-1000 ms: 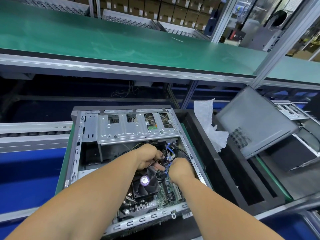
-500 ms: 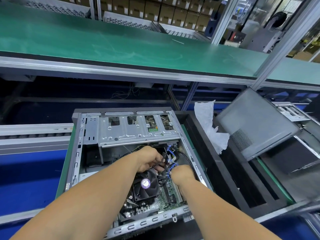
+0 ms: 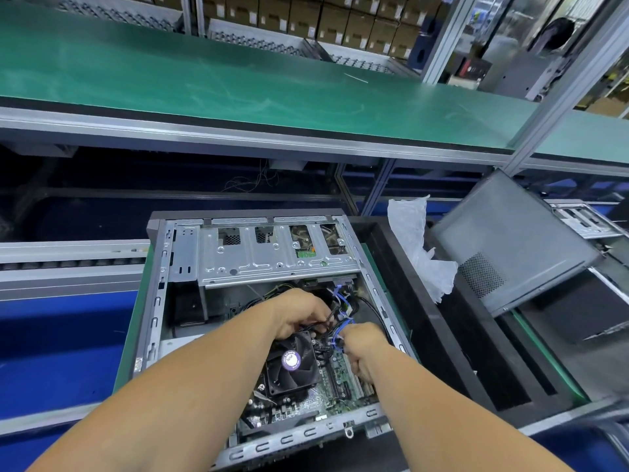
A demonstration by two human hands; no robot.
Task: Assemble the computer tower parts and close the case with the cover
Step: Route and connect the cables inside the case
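At the centre of the frame, inside the open case (image 3: pixel 160 267), both hands are buried in a knot of cables. The left hand (image 3: pixel 299 313) is curled, knuckles up, and black cables (image 3: pixel 323 325) are gripped under its fingers just above the fan (image 3: pixel 292 362). The right hand (image 3: pixel 362 345) is curled too, and a blue cable (image 3: pixel 340 330) is pinched at its fingertips, close beside the left hand; whether the two hands touch cannot be told. More blue cable (image 3: pixel 338 294) is seen rising toward the drive cage (image 3: pixel 272 253), which spans the upper part of the case. Below the hands the green board (image 3: pixel 326 396) is exposed, partly covered by the fan with its round purple label. Both forearms are stretched in from the lower edge of the frame.

The case is laid on its side on a green mat (image 3: pixel 127 342), its open side up. To its right a black tray (image 3: pixel 442 335) is set, and a crumpled white bag (image 3: pixel 418 247) is seen at the tray's far end. At the right of the frame the grey cover (image 3: pixel 510 240), with a perforated vent patch, is propped tilted, well apart from the case. Across the upper frame a green belt (image 3: pixel 238 83) is carried on an aluminium frame, and brown boxes (image 3: pixel 340 18) are stacked behind it at the top.
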